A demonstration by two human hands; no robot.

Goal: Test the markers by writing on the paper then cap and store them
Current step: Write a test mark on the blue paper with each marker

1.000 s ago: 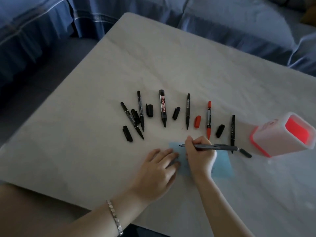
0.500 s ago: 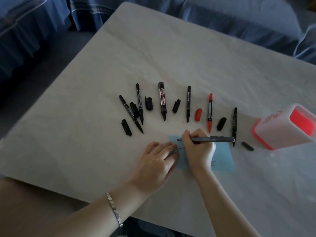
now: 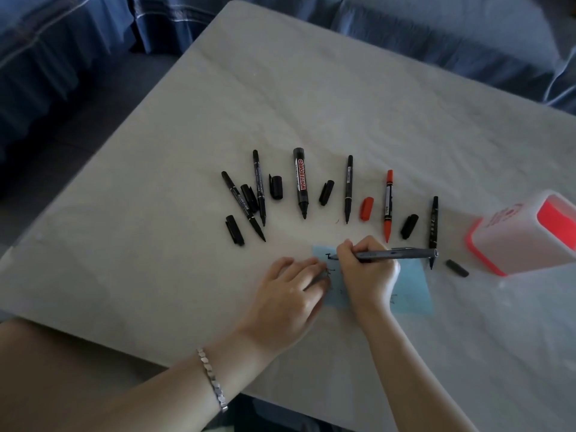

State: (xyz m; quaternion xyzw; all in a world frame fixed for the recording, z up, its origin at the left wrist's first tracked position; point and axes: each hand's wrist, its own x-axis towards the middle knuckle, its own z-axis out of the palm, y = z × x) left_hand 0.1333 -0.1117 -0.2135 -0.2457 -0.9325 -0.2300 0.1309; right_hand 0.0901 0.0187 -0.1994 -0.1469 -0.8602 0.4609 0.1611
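Note:
A light blue paper lies near the table's front edge with small black marks on it. My right hand grips a dark grey marker, its tip on the paper's upper left corner. My left hand rests flat with its fingertips on the paper's left edge. Behind the paper lie several uncapped markers in a fan: thin black ones, a thick whiteboard marker and a red marker. Loose caps lie between them, among them a red cap.
A white holder with a red-orange inside lies on its side at the right, opening facing right. A small black cap lies just in front of it. A pale cloth covers the table. Blue upholstery surrounds the far sides.
The marker tip has shifted slightly and a fresh black mark shows at the paper's upper left. The view has tilted a little; my left hand has stayed on the paper.

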